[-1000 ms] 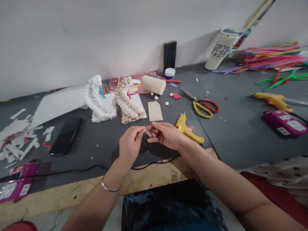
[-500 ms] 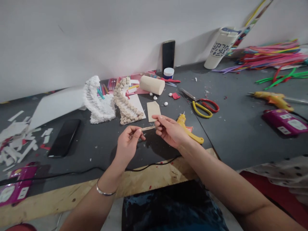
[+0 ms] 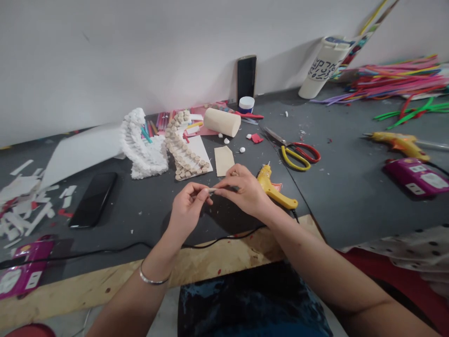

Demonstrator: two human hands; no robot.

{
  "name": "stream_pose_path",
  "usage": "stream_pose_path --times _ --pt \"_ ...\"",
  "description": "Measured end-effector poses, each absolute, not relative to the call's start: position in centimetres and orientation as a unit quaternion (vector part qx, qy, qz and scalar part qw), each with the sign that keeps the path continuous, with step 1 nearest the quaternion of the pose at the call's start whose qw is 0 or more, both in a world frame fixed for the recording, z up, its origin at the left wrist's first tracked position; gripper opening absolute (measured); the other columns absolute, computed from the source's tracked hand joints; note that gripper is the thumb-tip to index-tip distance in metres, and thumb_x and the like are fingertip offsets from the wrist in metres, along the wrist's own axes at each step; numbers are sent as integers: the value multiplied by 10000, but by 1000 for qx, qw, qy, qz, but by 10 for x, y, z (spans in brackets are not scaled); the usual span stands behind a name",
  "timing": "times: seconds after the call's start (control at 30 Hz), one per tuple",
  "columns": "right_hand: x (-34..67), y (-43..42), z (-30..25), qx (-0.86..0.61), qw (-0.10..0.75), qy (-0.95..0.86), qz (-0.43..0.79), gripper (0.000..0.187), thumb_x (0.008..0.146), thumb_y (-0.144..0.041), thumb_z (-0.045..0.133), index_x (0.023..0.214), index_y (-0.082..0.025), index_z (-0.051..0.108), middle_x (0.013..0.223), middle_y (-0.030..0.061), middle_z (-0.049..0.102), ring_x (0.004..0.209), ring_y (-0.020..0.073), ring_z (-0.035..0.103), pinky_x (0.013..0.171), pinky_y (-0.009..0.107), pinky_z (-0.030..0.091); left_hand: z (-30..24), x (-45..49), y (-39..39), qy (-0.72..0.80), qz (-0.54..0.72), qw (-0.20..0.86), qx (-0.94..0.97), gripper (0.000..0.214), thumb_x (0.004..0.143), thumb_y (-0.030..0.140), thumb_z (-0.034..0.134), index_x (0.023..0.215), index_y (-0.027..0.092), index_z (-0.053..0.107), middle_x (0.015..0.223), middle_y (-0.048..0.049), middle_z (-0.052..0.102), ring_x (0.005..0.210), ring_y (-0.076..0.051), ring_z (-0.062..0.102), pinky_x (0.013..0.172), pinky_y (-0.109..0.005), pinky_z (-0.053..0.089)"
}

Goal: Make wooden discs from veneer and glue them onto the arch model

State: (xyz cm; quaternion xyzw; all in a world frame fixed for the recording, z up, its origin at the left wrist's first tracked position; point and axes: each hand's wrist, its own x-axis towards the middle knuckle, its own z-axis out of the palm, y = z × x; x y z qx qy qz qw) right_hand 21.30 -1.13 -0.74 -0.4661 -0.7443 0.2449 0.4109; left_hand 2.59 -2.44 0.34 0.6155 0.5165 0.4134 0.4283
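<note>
Over the grey table, my left hand [image 3: 187,211] and my right hand [image 3: 242,189] meet fingertip to fingertip. Both pinch the ends of a thin pale strip [image 3: 212,190], most of it hidden by the fingers. A silver bangle [image 3: 150,280] sits on my left wrist. Just right of my right hand lies a yellow glue gun [image 3: 275,188]. A beige card piece [image 3: 223,160] lies right behind the hands.
Behind lie a white fluffy wing shape [image 3: 142,147], a wing of beige rolls [image 3: 184,150], a beige roll [image 3: 221,121], scissors [image 3: 298,153] and an upright phone [image 3: 246,77]. A black phone [image 3: 93,199] lies left. A second glue gun [image 3: 400,142] and pipe cleaners [image 3: 393,79] are right.
A second ago the hands were together; half a second ago they drew apart, stretching the strip; now they have closed together again over it.
</note>
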Motion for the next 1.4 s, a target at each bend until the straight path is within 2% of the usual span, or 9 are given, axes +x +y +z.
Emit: stream_pose_path --times 0.13,0.23,0.37,0.47,0.6,0.77,1.1,1.23,1.4 --pt "216 -12 -2 -469 411 -776 89 80 831 -324 715 792 -282 770 1220 46 628 1192 288 455 978 464 336 1 24 -24 521 410 400 633 246 861 417 618 843 172 621 644 -13 684 598 -137 649 599 -244 489" --pt "216 -13 0 -458 401 -791 63 110 857 -305 685 769 -270 741 1260 25 640 1264 302 421 1020 490 269 -2 23 -24 523 409 372 649 236 869 411 617 854 176 626 663 -13 686 626 -142 657 624 -250 494" --pt "212 -15 -4 -419 350 -807 226 130 938 -241 530 861 -207 630 908 37 709 860 175 612 840 341 408 -5 23 -23 523 414 325 671 221 879 394 609 852 175 627 699 -19 685 624 -142 652 627 -257 495" --pt "206 -19 -6 -436 327 -767 338 118 952 -256 456 947 -198 558 763 -5 638 648 127 554 640 244 396 -3 25 -24 524 425 275 685 194 889 361 601 847 173 626 724 -15 678 620 -132 639 638 -251 491" --pt "202 -24 1 -453 356 -728 372 139 943 -306 479 954 -205 574 816 -6 650 695 120 570 648 223 388 0 29 -26 511 428 244 704 173 906 327 583 842 174 631 725 -10 666 661 -131 635 670 -248 482" --pt "199 -27 6 -485 364 -704 370 171 898 -332 555 814 -197 615 676 -32 625 571 90 512 556 208 342 -3 32 -27 513 447 290 673 172 882 335 613 822 174 631 705 -7 660 656 -131 628 660 -244 476" --pt "199 -22 3 -454 412 -626 481 186 859 -321 565 769 -169 623 675 -22 611 580 87 485 547 204 361 -6 39 -19 454 495 610 420 312 626 401 838 662 153 651 586 25 605 559 -85 517 574 -205 425" --pt "197 -21 0 -473 410 -628 462 181 833 -322 580 740 -173 624 608 -49 537 529 72 390 493 200 299 -8 41 -20 459 508 601 413 271 611 361 852 654 155 680 574 29 605 546 -70 484 544 -182 400" --pt "196 -21 -3 -504 412 -628 425 151 812 -304 597 727 -182 622 626 -53 578 536 72 436 510 197 323 -10 39 -24 492 512 501 495 168 727 334 770 764 174 736 662 1 676 584 -94 544 545 -192 445"
